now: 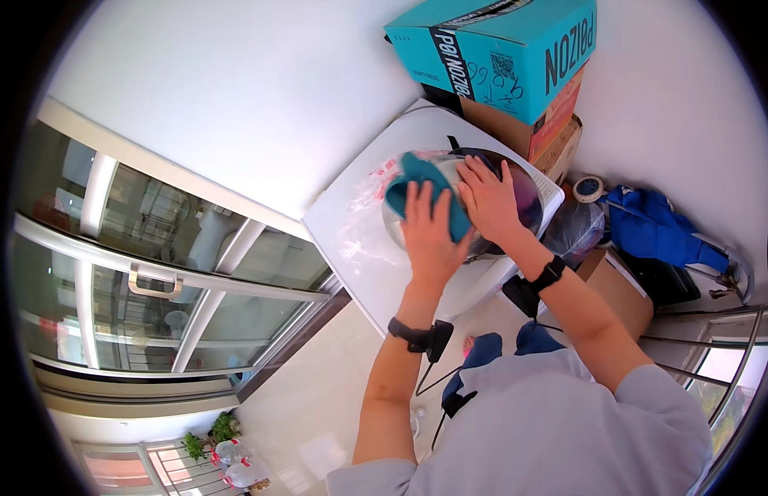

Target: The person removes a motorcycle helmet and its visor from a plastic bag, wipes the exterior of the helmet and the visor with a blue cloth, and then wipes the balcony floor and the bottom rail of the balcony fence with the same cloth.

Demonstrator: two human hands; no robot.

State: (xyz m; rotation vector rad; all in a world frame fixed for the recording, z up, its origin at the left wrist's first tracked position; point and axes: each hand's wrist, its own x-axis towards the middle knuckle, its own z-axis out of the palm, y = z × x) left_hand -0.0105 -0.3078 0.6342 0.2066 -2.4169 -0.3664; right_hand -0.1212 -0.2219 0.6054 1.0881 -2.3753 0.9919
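Note:
A rounded object that looks like a helmet (528,197), with a pale shell and a dark, glossy, purple-tinted side, rests on a white box-shaped stand (338,202). My left hand (432,236) presses a teal cloth (425,178) against its pale left side, fingers bent over the fabric. Flat on top of the object lies my right hand (489,198), its fingers stretched out and holding nothing. Under and left of the object spreads a crumpled clear plastic bag (363,215) with red print. Both hands and the cloth hide much of the pale shell.
Stacked boxes, the top one a teal carton (491,62), stand behind the stand at the wall. To the right are a blue fabric bag (648,223), a tape roll (588,188) and a cardboard box (611,285). Glass sliding doors (169,264) line the left.

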